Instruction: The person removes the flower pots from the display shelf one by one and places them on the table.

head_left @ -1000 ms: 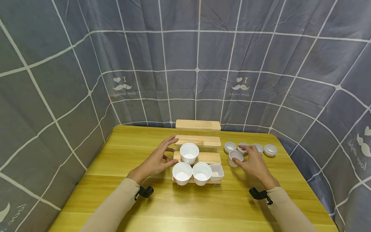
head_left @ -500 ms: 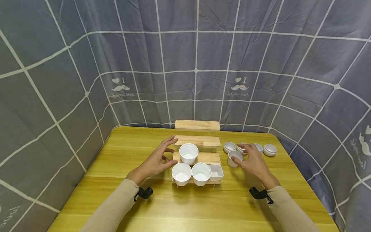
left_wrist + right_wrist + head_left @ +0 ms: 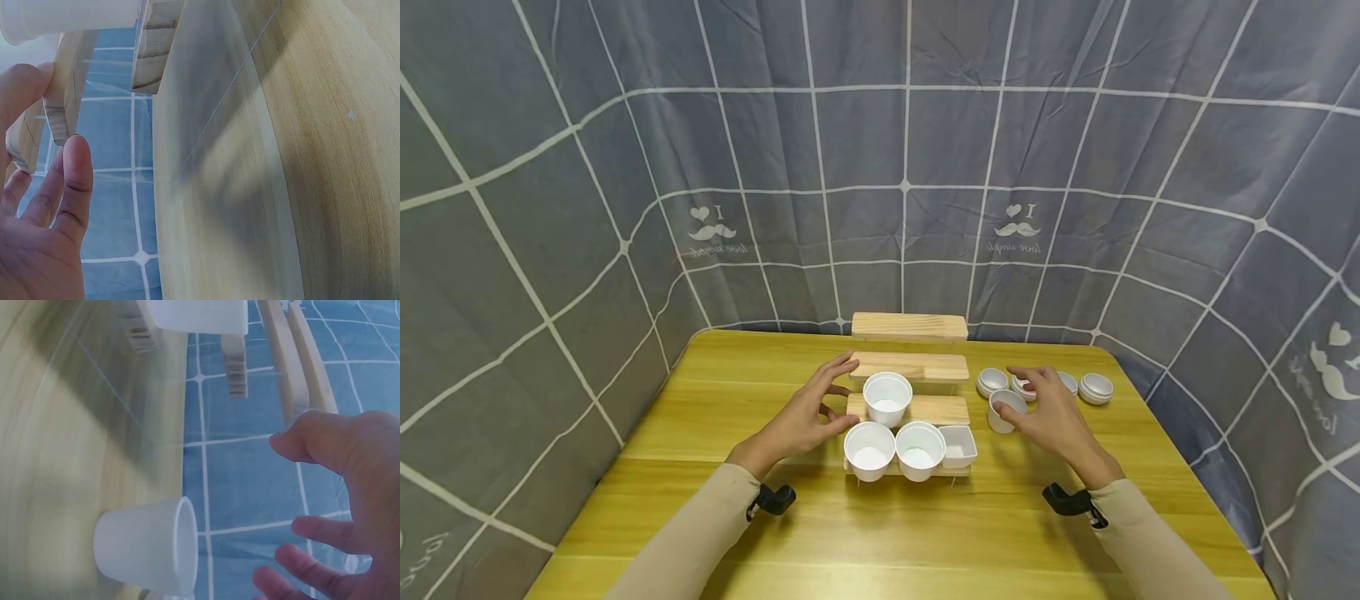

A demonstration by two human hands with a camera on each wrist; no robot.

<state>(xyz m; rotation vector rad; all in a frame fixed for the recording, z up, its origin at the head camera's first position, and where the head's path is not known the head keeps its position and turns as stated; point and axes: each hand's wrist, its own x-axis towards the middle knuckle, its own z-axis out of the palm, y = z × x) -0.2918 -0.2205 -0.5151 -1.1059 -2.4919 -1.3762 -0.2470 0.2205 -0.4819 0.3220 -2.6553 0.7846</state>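
My left hand (image 3: 805, 410) is at the left end of a wooden step stand (image 3: 947, 408). In the left wrist view its fingers are extended, and the thumb and fingertips are at the plank ends. My right hand (image 3: 1056, 418) hovers over a small white cup (image 3: 147, 544) with thumb and fingers spread apart. The right wrist view shows that cup upright on the table, apart from the fingers. Two larger white cups (image 3: 869, 450) and a small square white dish (image 3: 958, 446) stand on the lowest step. Another white cup (image 3: 887, 398) is on the step above.
Several small round white bowls (image 3: 1096, 387) stand in a row at the table's back right, partly hidden by my right hand. The two upper planks (image 3: 910, 325) rise behind the cups. A grey checked curtain (image 3: 910, 225) surrounds the wooden table (image 3: 880, 533).
My right hand's fingertips have lifted slightly and spread a bit wider over the small cup. My left hand and the cups on the stand keep their places; the head view has shifted slightly.
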